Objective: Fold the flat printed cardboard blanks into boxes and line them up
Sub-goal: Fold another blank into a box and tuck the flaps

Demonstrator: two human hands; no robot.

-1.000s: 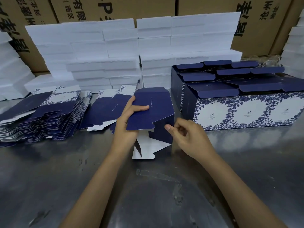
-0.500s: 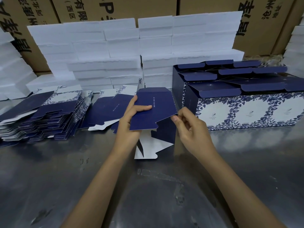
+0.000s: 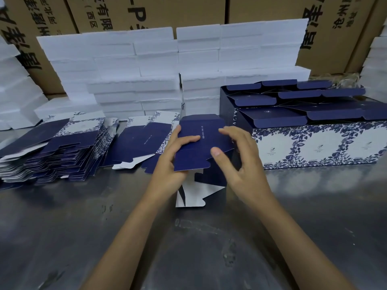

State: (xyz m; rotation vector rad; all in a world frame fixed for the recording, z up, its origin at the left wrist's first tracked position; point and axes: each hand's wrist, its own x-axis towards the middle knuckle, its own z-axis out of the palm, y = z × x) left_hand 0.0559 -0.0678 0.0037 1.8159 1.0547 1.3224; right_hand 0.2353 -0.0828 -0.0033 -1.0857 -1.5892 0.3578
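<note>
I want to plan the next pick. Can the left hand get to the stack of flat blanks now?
Probably not at once: the left hand grips the half-folded box. Nothing stands between it and the stack of flat blanks to its left.

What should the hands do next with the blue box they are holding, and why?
Probably fold the hanging white flaps in to close the bottom. The left hand grips the half-opened box, the right hand presses its side, and those flaps still dangle loose above the table. The finished boxes wait in a row on the right.
</note>
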